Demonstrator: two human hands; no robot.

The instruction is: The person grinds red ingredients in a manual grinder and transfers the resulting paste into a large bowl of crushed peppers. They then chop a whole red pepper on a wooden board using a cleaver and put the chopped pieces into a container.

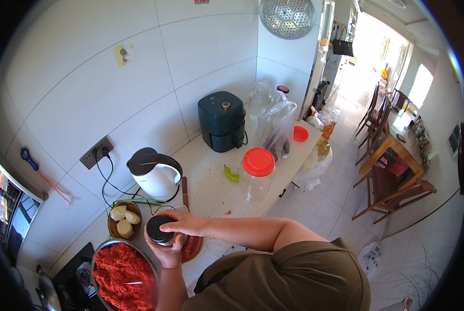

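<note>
A black-capped container [161, 229] with a silvery body is held between both hands above the counter. My left hand [166, 250] wraps its lower side. Across its top lies my right hand [183, 223], the thumb on the black cap. Below the hands is a round chopping board [193, 248] stained red, partly hidden by them. A large metal bowl [125, 272] of red minced food, with a pale utensil in it, stands beside my left forearm. Just beyond is a brown bowl [109, 225] of pale peeled chunks. A brown wooden handle [185, 190] lies past my right hand.
A white electric kettle [154, 182] and a dark air fryer [221, 124] stand along the wall. A clear jar with a red lid [258, 163], a green pepper [231, 175] and a plastic bag [276, 124] occupy the counter. A stove [74, 268] adjoins the metal bowl.
</note>
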